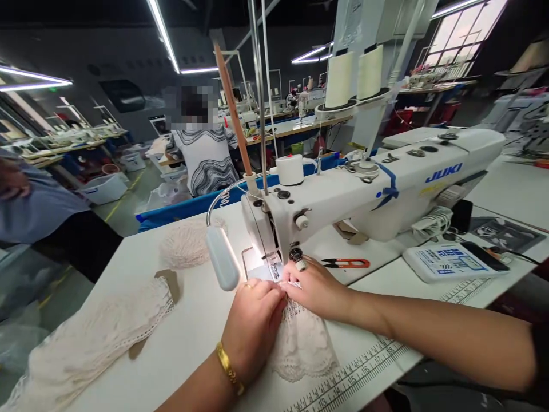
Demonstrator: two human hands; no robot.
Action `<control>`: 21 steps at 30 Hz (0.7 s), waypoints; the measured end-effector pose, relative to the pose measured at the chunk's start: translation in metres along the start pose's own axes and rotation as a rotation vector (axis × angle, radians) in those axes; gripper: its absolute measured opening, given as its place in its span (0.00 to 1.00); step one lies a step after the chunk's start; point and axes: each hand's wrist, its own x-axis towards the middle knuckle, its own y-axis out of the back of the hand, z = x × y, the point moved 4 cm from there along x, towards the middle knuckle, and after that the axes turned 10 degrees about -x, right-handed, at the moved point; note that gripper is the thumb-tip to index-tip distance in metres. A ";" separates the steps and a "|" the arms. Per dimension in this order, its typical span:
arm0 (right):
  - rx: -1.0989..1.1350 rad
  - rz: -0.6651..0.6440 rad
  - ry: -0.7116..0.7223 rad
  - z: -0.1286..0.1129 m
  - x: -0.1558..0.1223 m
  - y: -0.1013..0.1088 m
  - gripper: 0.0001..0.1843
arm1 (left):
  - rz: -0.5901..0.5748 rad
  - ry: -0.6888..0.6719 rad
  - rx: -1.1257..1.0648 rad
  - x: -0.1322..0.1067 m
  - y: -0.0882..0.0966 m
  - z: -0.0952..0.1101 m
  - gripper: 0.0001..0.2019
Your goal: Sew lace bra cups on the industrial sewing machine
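Observation:
A cream piece of lace fabric (305, 349) lies below the needle area of a white sewing machine (338, 200), its scalloped edge spread toward me. My left hand (256, 315), with a gold bracelet at the wrist, pinches the fabric's upper edge just in front of the presser foot (277, 269). Close beside it, my right hand (315, 286) has its fingers curled on the same edge, right at the foot. The two hands nearly touch. Fingers hide part of the edge and the exact spot under the needle.
Stacked lace pieces (98, 332) lie left, with a cream lace bundle (189, 243) behind. A grey lamp (223, 257) hangs left of the needle. Orange thread snips (347, 263) and a phone (484, 256) on a white box lie right. One person (206, 154) sits ahead; another (47, 200) stands left.

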 end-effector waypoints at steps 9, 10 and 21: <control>-0.011 -0.035 0.255 0.005 -0.019 0.008 0.11 | 0.006 -0.104 0.112 -0.002 0.001 0.013 0.15; -0.034 -0.041 0.272 0.005 -0.019 0.007 0.12 | 0.009 -0.101 0.119 -0.003 0.001 0.014 0.14; -0.142 0.042 0.290 0.009 -0.010 0.004 0.11 | 0.014 -0.071 0.172 -0.008 -0.003 0.008 0.10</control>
